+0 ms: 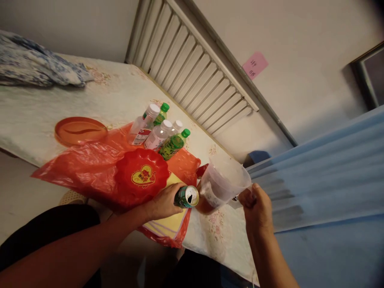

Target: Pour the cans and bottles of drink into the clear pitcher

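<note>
In my left hand [166, 201] is an opened green drink can [186, 197], its top facing up toward me. My right hand [258, 206] grips the handle of a clear plastic measuring jug [223, 182], which holds some brown liquid low down. The jug is tilted in view and close beside the can's rim. Left of the can lies a red scalloped plate [142, 191] with a yellow heart print. Under my left hand are yellow cloths or sheets [168, 226] with pale edges; I cannot tell which.
Several bottles [157, 134] with white or green caps stand behind the plate on a red plastic bag [81, 168]. An orange lid [80, 131] and a patterned cloth [39, 62] lie to the left. A radiator [195, 68] runs behind the table; a blue curtain [318, 172] hangs right.
</note>
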`<state>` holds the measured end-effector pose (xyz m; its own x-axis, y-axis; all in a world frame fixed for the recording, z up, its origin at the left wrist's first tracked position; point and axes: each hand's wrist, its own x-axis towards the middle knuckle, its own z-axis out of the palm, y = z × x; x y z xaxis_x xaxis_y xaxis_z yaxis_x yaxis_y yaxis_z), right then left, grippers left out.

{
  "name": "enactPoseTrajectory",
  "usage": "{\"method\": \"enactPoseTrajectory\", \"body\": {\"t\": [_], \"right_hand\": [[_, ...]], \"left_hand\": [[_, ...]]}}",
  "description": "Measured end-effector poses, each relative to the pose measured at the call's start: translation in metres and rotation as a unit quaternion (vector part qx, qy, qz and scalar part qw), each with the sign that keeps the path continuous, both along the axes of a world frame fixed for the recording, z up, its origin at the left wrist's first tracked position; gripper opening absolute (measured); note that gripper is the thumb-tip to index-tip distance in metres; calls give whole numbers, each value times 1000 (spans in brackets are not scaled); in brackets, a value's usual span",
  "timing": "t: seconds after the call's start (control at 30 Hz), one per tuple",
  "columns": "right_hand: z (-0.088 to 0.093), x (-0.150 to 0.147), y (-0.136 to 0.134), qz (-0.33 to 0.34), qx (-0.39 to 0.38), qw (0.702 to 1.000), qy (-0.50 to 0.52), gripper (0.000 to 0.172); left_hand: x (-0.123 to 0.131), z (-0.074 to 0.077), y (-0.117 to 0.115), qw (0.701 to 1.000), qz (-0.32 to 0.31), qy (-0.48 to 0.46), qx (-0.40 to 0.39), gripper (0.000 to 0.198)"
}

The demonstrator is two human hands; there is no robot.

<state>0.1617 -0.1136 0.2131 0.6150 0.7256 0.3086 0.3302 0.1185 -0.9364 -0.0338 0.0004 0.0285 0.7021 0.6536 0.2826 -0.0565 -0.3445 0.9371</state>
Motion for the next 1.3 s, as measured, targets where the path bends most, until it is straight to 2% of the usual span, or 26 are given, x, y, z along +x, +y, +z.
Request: {"method": "enactPoseTrajectory", "body": {"t": [0.2,0.4,0.57,0.7,0.87,1.1,1.3], "right_hand": [[1,-12,22,22,51,998,37,44],[-4,-30,53,64,71,995,32,45],[-28,-49,89,103,72,988,90,46],[-50,-66,116,161,66,974,143,46],[-72,-84,141,201,43,962,178,45],[-103,-88,151,243,42,942,228,38],[-116,-77,148,254,63,951,167,35]], "left_hand": [[-11,5,-8,999,-15,29,9,67],[-22,5,-19,996,-75,38,-4,69],[-29,9,-21,992,-102,73,-16,65],[-34,11,-20,991,-113,69,-18,68],[-43,16,-17,988,-118,89,-41,73],[-47,16,-14,988,-114,95,-50,74],[-44,6,-11,990,-103,82,-44,77]]}}
